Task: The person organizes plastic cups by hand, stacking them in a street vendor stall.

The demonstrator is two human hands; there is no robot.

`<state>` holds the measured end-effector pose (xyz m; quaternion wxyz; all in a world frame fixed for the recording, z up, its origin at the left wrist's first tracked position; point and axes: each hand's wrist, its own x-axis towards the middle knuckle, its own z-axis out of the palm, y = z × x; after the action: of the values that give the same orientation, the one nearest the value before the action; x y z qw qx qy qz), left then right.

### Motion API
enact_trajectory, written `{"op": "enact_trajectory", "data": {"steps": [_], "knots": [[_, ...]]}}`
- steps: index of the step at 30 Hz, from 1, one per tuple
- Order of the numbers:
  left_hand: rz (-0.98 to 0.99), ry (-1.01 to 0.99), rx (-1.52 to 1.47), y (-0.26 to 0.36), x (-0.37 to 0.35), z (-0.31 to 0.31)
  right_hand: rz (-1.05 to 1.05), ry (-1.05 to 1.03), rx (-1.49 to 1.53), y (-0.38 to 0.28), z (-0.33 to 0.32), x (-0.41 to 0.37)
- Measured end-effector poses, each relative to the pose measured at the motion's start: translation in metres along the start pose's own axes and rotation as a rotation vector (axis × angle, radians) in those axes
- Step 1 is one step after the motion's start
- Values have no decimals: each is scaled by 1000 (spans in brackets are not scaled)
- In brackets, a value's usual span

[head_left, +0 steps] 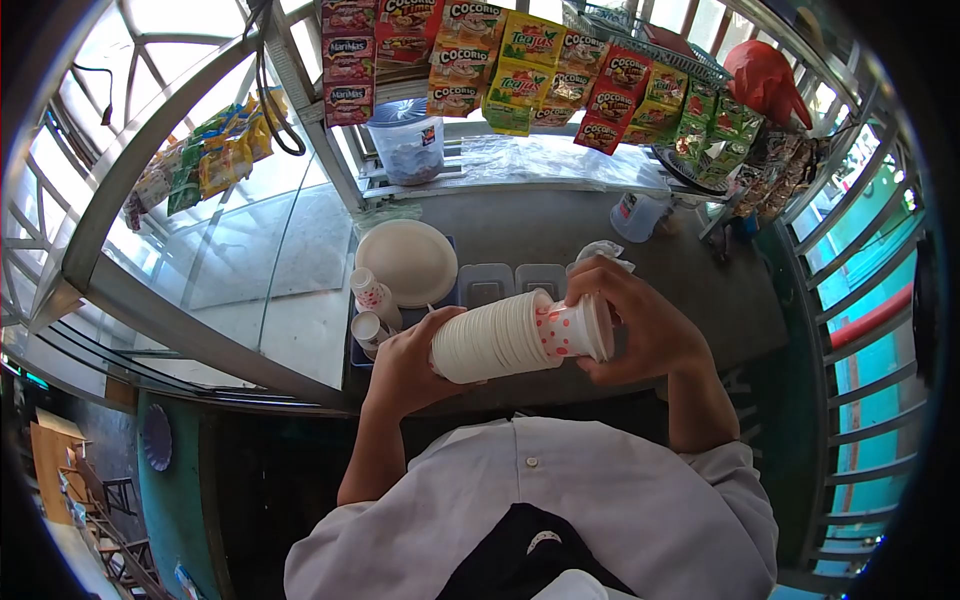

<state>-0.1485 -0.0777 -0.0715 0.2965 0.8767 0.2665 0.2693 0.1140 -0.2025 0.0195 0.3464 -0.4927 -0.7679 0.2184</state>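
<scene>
above the near part of the grey counter [520, 225]: stack [495, 337] of paper cups, lying nearly level, with pink-red dots at its right end. around the left part: left hand [408, 368], with fingers clamped on the stack. at the right end: right hand [650, 322], with thumb and fingers bent and clamped on the end rims.

on the counter, left to right: blue tray [452, 300] with round lid [407, 262] and two small groups of dotted cups [368, 290]; two clear boxes [486, 285]; white wrap [603, 250] just beyond the right hand; clear tub [640, 215] farther back.

on the far ledge: bucket [410, 142] and clear plastic sheet [560, 165]. overhead: strips of sachets [525, 75] and red bag [765, 82]. left: glass case [270, 245]. lower left: green wall [165, 510]. right: curved bars [865, 265].
</scene>
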Motion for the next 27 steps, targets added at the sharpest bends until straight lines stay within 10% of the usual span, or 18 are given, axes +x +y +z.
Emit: {"op": "enact_trajectory", "data": {"steps": [27], "knots": [[67, -27, 34, 2, -1, 6, -34, 44, 38, 10, 25, -11]]}}
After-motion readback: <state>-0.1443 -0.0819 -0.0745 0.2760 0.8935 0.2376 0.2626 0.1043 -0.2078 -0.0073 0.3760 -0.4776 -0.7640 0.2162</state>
